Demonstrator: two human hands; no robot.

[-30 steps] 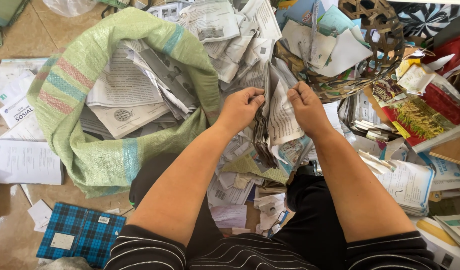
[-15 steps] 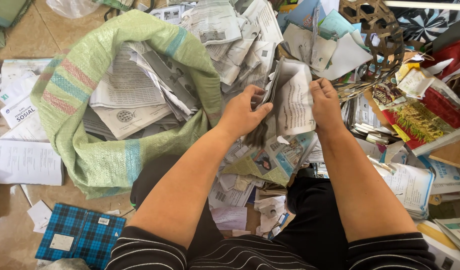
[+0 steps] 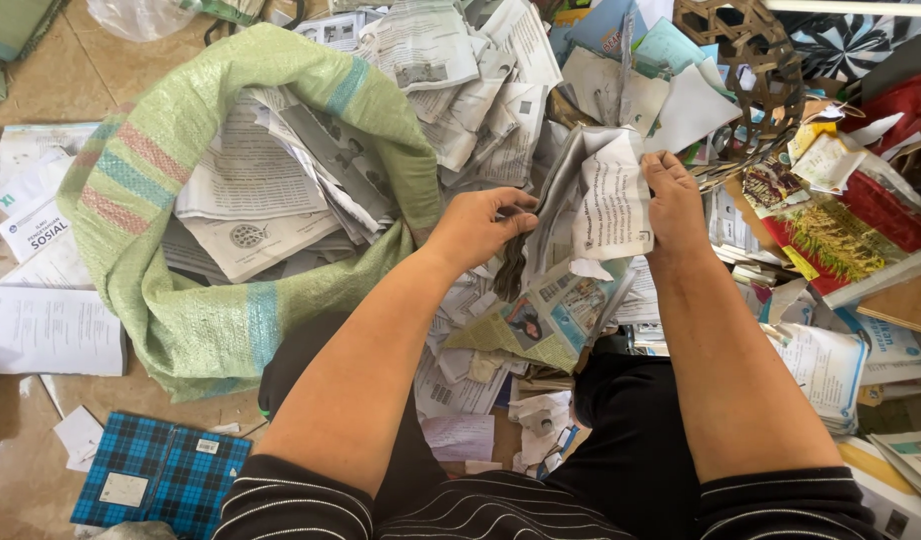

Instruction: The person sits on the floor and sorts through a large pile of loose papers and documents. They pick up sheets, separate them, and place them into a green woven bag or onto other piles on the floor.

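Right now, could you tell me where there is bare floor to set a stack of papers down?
Bare floor shows at the top left, between the green sack and the frame's edge, and a smaller patch lies at the lower left between the sack and the blue checked book. Around both hands, left and right, loose papers cover everything.

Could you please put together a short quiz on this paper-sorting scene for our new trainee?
1. True or false: both hands grip the same bundle of papers.
2. What does the green sack hold? A) bottles B) printed papers C) cloth
3. Fill in: the blue checked notebook lies on the ____ below the sack.

Key:
1. True: the left hand pinches one edge and the right hand the other.
2. B
3. floor
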